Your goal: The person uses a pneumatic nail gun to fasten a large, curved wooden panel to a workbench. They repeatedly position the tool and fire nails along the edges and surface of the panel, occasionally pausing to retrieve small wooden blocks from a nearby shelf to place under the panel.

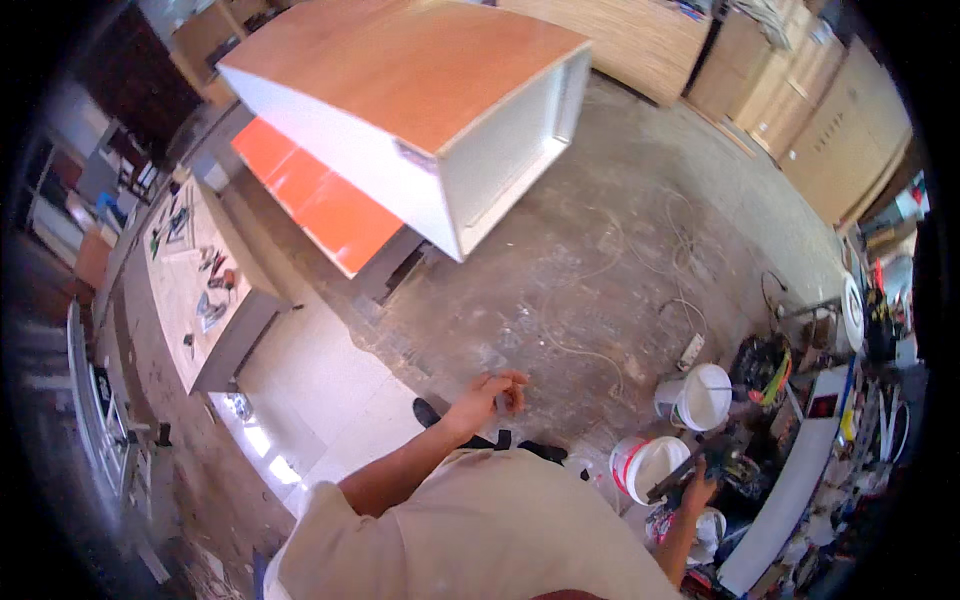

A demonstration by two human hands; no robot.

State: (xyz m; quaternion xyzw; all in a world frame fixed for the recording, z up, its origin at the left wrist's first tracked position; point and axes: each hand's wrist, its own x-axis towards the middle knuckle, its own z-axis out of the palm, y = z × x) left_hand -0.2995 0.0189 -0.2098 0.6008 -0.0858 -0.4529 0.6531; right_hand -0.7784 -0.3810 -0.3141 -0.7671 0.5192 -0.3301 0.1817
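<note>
My left hand (493, 401) is held out in front of my body above the floor. Its fingers are loosely curled and apart, and I see nothing in them. At the lower right, my right hand (699, 491) is closed around a dark tool (679, 474), blurred and too dark to identify exactly. That tool overlaps the rim of a white bucket (651, 466) in the view; whether they touch I cannot tell. Another white bucket (694, 399) stands just beyond, and a third container (706, 534) is partly hidden by my right forearm.
A large white cabinet carcass with a brown panel (405, 71) lies ahead, beside orange panels (322, 195). Tools lie on a low wooden worktop (196, 277) to the left. A loose cable and a power strip (691, 351) lie on the floor. Clutter surrounds a long white strip (787, 487) at right.
</note>
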